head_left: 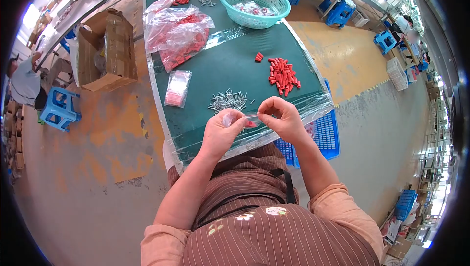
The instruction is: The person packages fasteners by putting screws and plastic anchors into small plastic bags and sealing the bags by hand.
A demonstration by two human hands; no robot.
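In the head view, both hands are at the near edge of the table [235, 65]. The left hand [219, 131] has its thumb and fingertips pinched together on one end of a small bag [251, 118], clear plastic with something red in it. The right hand [285, 119] pinches the other end between thumb and forefinger, its fingers curled. The bag is stretched between them, over the near edge.

Just beyond the left hand is a pile of screws [227, 102]. Toward the right edge lies a heap of red plugs [283, 76], with a few plugs [259, 57] just beside it. By the left edge is a stack of flat bags [177, 88]; farther along that edge, a large bag [186, 45] full of red pieces. A green basket [252, 17] with small packets [253, 8] in it stands by the right edge, toward the far end. A blue crate [327, 131] sits below the near right corner.
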